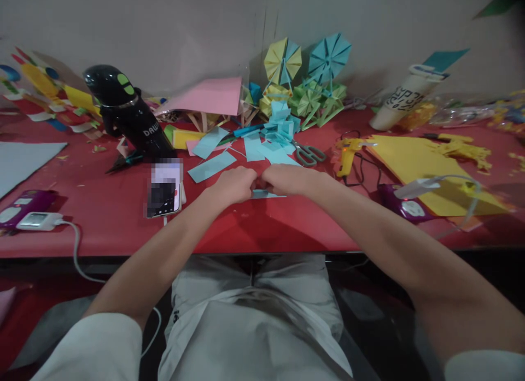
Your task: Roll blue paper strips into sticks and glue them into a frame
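My left hand (237,183) and my right hand (289,179) meet knuckle to knuckle above the red tabletop, both with curled fingers. A small light-blue paper piece (268,194) shows at their near side and appears pinched by both hands; the fingertips are hidden. Just beyond lie loose light-blue paper rectangles (212,167) and a heap of folded blue paper pieces (281,121). Grey-handled scissors (310,154) rest beside the heap, to the right of my hands.
To the left stand a phone (164,189) and a black bottle (131,116). A yellow glue gun (346,156), yellow sheets (414,165) and a purple power strip (404,205) occupy the right. Paper umbrellas (330,57), a pink sheet (211,97) and a cup (406,94) line the back wall.
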The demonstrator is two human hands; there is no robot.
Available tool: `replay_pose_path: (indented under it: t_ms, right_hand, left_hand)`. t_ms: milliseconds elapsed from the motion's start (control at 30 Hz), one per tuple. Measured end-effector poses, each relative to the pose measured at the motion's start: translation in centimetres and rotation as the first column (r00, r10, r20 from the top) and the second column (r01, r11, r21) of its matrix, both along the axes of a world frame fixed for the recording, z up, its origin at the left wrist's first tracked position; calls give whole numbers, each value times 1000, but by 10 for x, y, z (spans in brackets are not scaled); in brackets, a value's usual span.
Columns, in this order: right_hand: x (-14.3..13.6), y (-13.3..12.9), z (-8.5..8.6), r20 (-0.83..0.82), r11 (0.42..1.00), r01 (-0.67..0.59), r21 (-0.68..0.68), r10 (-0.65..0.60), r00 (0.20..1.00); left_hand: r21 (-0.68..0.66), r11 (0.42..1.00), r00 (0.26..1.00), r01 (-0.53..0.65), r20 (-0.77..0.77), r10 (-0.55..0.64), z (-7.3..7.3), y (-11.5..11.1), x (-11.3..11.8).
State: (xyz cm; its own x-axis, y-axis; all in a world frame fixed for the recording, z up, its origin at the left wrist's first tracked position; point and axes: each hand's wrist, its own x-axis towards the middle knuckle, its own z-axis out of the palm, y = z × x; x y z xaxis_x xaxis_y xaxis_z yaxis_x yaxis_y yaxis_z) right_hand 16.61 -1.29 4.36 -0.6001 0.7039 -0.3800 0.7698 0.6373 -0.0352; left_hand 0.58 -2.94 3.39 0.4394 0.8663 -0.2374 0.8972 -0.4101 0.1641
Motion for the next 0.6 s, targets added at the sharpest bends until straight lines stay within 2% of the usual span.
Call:
replay_pose_path:
  t_ms: [133,333,600]
  right_hand:
    - [-1,-5,0,31,999,-12,44,11,999]
    - [-2,-23,-3,60,988,-22,151,13,998]
    - [-5,-53,-17,3,963,68,261,-71,997]
  left_hand:
    - [65,998,1000,15,1,-15,-2,-8,-1]
    - [163,986,995,42,-100,-26,-6,-24,1]
    - [296,955,995,-27,-83,54,-25,-54,6]
